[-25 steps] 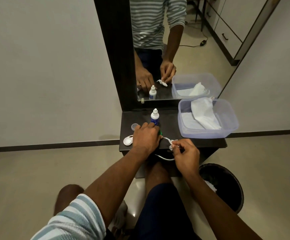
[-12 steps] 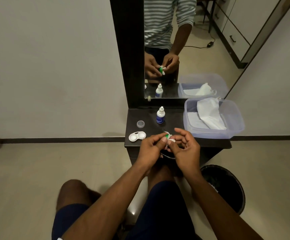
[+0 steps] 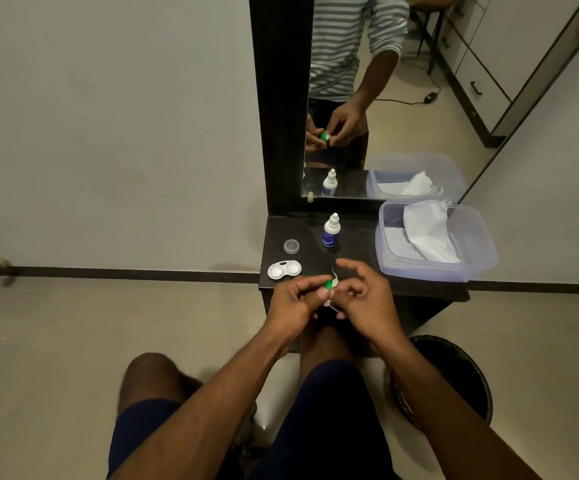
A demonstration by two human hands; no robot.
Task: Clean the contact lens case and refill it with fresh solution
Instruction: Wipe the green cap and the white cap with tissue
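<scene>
So the contact lens case (image 3: pixel 284 269) sits open near the left edge of the dark counter (image 3: pixel 357 258), a bit left of centre frame, both white wells facing up and no caps on, looks like it's parked there so it can air while the caps get done. Just above it is a small clear cap (image 3: pixel 291 246) lying by itself, probably off the solution bottle (image 3: pixel 331 231), which stands upright further right near the mirror, nozzle bare and ready for the refill.

Below that, in the middle of the frame, the left hand (image 3: pixel 295 304) is curled in with fingertips pinching a green lid (image 3: pixel 329 285), held up off the counter in front of the body. The right hand (image 3: pixel 367 299) is right against it, half open, a couple of fingers fanned out, the rest pinching a scrap of white tissue (image 3: pixel 333 277) onto the lid. My guess is it's wiping the lid.

Far right there's a clear tub (image 3: pixel 475 268) of tissues, close enough to grab more
</scene>
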